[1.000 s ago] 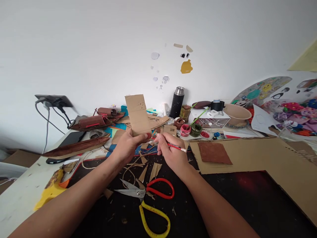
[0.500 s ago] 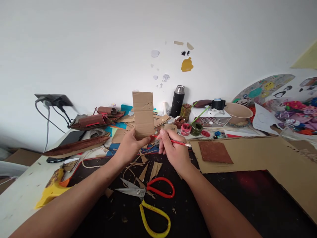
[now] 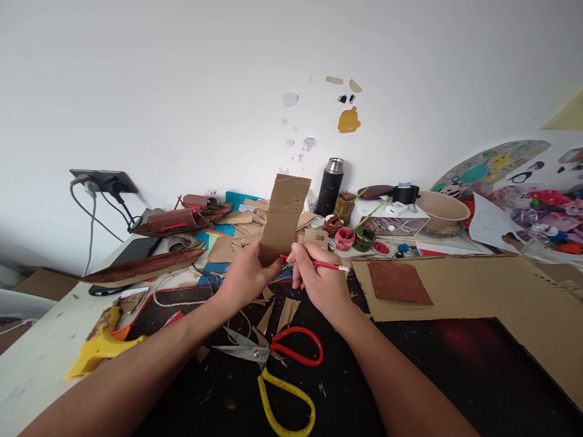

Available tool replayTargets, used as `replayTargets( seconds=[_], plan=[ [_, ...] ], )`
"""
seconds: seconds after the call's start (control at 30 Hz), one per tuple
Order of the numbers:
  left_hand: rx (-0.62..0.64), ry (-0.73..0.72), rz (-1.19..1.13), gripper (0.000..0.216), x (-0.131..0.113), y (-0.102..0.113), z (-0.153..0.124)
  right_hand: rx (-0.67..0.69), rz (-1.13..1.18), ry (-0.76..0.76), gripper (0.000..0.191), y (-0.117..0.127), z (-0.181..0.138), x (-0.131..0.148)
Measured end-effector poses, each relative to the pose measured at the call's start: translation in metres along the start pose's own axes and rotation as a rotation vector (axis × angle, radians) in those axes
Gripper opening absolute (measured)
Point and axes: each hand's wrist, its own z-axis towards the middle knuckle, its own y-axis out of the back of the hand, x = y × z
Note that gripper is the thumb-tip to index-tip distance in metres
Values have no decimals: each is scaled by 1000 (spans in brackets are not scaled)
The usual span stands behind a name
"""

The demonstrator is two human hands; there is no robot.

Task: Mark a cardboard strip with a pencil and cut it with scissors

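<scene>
My left hand (image 3: pixel 246 276) grips the lower end of a tall strip of brown cardboard (image 3: pixel 284 215) and holds it upright above the desk, tilted slightly right. My right hand (image 3: pixel 319 280) is closed round a red pencil (image 3: pixel 324 265), whose tip points left at the bottom edge of the strip. Just below both hands lie cardboard offcuts (image 3: pixel 277 312) and two pairs of scissors, one with red handles (image 3: pixel 291 349) and one with yellow handles (image 3: pixel 285 403), on the black mat (image 3: pixel 455 370).
A large cardboard sheet (image 3: pixel 492 291) with a brown painted square (image 3: pixel 398 282) lies to the right. Paint pots (image 3: pixel 353 238), a black flask (image 3: pixel 330 188) and a bowl (image 3: pixel 444 209) stand at the back. A yellow glue gun (image 3: pixel 98 349), brown cardboard models (image 3: pixel 173 221) and wall plugs (image 3: pixel 102 182) are on the left.
My left hand has carried the cardboard strip to the right and tipped its top rightward. My right hand keeps the pencil at the strip's lower edge.
</scene>
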Motion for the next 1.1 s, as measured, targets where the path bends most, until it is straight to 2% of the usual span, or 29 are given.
replayTargets(
  seconds=[0.47,0.6,0.8,0.93,1.1],
  plan=[
    [-37,104,-212,34,-13,1,5,-35,69,-60,45,6,5,-8],
    [-23,163,-245,41,-6,4,9,-26,60,-52,46,5,4,-10],
    [-7,221,-499,55,7,-1,13,-21,-39,-18,45,5,3,-6],
    [-22,263,-577,54,12,-4,14,-14,-96,20,44,4,2,-4],
    [-16,247,-612,45,16,-4,14,2,-140,25,39,2,1,-1]
  ],
)
